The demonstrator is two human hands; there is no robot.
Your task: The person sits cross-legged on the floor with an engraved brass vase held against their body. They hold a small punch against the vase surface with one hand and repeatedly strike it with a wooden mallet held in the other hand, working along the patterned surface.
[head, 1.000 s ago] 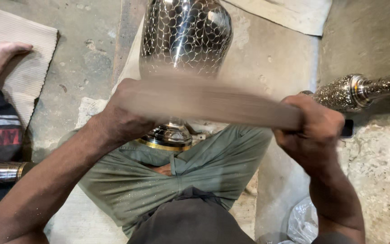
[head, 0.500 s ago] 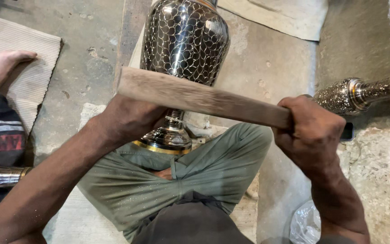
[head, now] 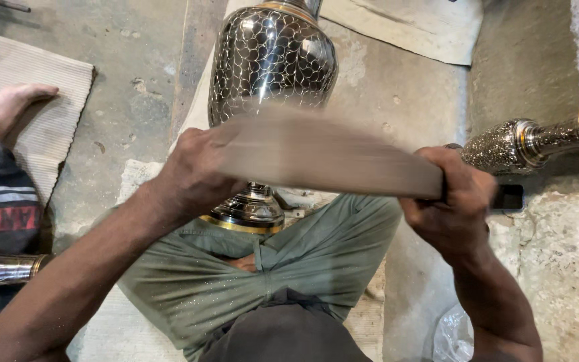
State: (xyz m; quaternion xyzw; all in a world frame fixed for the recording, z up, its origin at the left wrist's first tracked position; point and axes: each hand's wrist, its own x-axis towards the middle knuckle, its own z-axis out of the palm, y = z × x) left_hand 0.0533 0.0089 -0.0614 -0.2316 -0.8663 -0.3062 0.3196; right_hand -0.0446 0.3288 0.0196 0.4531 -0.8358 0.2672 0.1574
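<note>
A long flat wooden board is held crosswise in front of me and is blurred by motion. My left hand grips its left end, my right hand grips its right end. Under the board stands a tall shiny metal vase with a fine engraved leaf pattern. Its gold-rimmed foot rests between my legs in green trousers. The board hides the vase's lower body and stem.
A second engraved metal vase lies on its side at the right, a dark phone beside it. Another person's bare foot rests on a ribbed mat at the left. A metal piece lies lower left.
The board has kept moving over the vase, from blurred to sharp to blurred again, and now sits slightly lower. Both hands stay on its ends. The view has shifted a little.
</note>
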